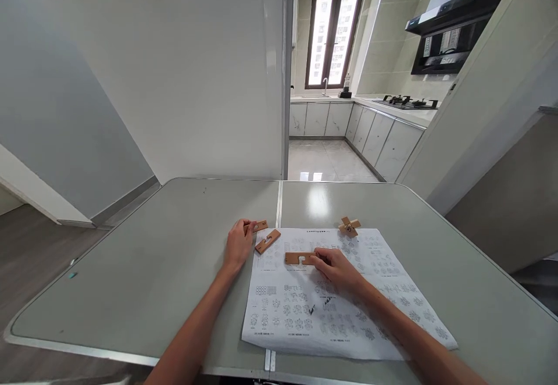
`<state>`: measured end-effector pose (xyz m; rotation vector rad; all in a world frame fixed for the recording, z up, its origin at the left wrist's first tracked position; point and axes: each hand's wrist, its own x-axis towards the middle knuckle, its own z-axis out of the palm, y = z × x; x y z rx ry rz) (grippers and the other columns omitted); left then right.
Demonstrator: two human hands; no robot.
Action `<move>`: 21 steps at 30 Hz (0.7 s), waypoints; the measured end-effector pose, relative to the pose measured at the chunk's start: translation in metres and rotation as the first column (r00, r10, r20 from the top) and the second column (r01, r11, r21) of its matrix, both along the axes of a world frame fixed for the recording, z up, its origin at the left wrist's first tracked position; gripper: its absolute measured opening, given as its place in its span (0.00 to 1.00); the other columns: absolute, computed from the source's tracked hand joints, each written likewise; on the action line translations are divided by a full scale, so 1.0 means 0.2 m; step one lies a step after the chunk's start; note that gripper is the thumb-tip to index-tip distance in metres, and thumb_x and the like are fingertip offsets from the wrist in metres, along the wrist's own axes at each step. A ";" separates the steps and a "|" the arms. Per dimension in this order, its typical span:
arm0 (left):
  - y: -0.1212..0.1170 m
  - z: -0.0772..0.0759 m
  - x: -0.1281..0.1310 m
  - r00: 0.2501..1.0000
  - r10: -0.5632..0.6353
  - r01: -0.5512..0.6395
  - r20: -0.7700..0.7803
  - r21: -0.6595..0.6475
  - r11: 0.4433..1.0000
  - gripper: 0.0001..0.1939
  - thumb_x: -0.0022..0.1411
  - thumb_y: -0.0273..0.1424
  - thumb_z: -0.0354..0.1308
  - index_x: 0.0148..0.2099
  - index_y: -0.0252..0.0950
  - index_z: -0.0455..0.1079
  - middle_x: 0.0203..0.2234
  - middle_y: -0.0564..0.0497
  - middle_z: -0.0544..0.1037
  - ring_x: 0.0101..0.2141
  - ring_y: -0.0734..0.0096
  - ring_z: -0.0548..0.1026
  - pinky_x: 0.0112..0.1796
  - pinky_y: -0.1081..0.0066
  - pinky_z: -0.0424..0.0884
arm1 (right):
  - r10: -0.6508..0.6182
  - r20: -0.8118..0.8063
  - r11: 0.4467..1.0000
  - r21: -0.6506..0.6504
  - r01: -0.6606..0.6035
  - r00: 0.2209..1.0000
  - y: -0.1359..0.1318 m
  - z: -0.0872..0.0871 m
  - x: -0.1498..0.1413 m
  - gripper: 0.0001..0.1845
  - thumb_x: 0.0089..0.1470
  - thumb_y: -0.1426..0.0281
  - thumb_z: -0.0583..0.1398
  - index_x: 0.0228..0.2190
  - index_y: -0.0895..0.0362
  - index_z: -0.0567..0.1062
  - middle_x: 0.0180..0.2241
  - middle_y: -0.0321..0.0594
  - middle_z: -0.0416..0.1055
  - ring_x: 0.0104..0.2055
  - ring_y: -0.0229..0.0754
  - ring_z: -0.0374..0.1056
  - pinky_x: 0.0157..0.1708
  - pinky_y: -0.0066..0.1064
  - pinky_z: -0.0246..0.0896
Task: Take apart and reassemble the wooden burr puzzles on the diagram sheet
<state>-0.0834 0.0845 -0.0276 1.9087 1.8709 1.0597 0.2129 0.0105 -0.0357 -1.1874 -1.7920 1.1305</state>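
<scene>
My left hand (239,244) is closed on the near end of a small wooden puzzle piece (261,225) at the sheet's upper left corner. Just below it, a second notched wooden piece (267,241) lies slanted on the paper, untouched. My right hand (335,266) pinches the right end of a third flat wooden piece (293,258), which has a cut-out in its lower edge. Under these lies a large printed instruction sheet (300,338) with rows of small diagrams. An assembled wooden cross-shaped puzzle (349,227) sits on the sheet's upper edge, right of centre.
The grey table (131,280) has a metal seam (279,205) running down its middle. A small teal scrap (72,275) lies near its left edge. Beyond are a white wall panel (218,82) and a kitchen with a gas stove (407,102).
</scene>
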 end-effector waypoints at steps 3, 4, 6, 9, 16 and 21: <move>-0.02 0.00 0.02 0.998 0.000 -0.001 -0.058 -0.010 1.000 0.19 0.74 0.48 0.49 0.45 0.41 0.73 0.43 0.46 0.83 0.42 0.55 0.80 0.39 0.62 0.72 | -0.009 -0.004 1.000 0.007 0.009 1.000 0.00 0.00 0.00 0.23 0.63 0.57 0.58 0.20 0.53 0.60 0.17 0.31 0.59 0.20 0.36 0.53 0.22 0.30 0.45; -0.02 0.00 0.02 0.997 0.001 -0.002 -0.076 -0.013 1.000 0.18 0.73 0.48 0.50 0.44 0.41 0.73 0.42 0.46 0.83 0.42 0.54 0.80 0.38 0.62 0.71 | -0.009 -0.003 1.000 0.007 0.009 1.000 0.00 0.00 0.00 0.23 0.63 0.57 0.58 0.20 0.53 0.60 0.17 0.31 0.59 0.20 0.36 0.53 0.22 0.30 0.45; -0.03 0.01 0.02 0.994 -0.002 0.000 -0.105 -0.017 1.000 0.18 0.72 0.48 0.51 0.43 0.41 0.74 0.40 0.46 0.83 0.41 0.54 0.80 0.36 0.63 0.70 | -0.005 0.006 1.000 0.012 0.005 1.000 0.00 0.00 -0.01 0.23 0.63 0.58 0.57 0.20 0.53 0.59 0.17 0.30 0.59 0.20 0.36 0.52 0.22 0.30 0.45; -0.04 0.01 0.02 0.991 -0.022 0.019 -0.129 -0.024 1.000 0.19 0.72 0.49 0.52 0.42 0.40 0.74 0.37 0.46 0.83 0.39 0.56 0.79 0.36 0.64 0.69 | 0.008 0.039 0.999 0.032 -0.009 0.999 0.01 -0.02 0.00 0.23 0.64 0.57 0.56 0.20 0.53 0.58 0.17 0.30 0.57 0.21 0.36 0.52 0.23 0.30 0.44; -0.03 0.01 0.03 0.979 -0.061 0.062 -0.193 0.000 0.998 0.18 0.72 0.47 0.53 0.39 0.40 0.75 0.36 0.47 0.82 0.42 0.56 0.78 0.37 0.64 0.69 | 0.046 0.084 0.998 0.026 -0.048 0.995 0.00 -0.02 0.00 0.23 0.65 0.55 0.55 0.22 0.53 0.59 0.19 0.30 0.59 0.22 0.36 0.53 0.24 0.29 0.46; -0.02 0.00 0.03 0.978 -0.062 0.069 -0.198 0.030 0.997 0.16 0.71 0.44 0.55 0.37 0.41 0.75 0.36 0.47 0.81 0.43 0.56 0.77 0.41 0.62 0.70 | 0.020 0.041 1.000 -0.020 -0.019 0.999 0.00 0.01 -0.02 0.24 0.67 0.53 0.53 0.24 0.54 0.65 0.21 0.32 0.66 0.22 0.36 0.57 0.25 0.29 0.52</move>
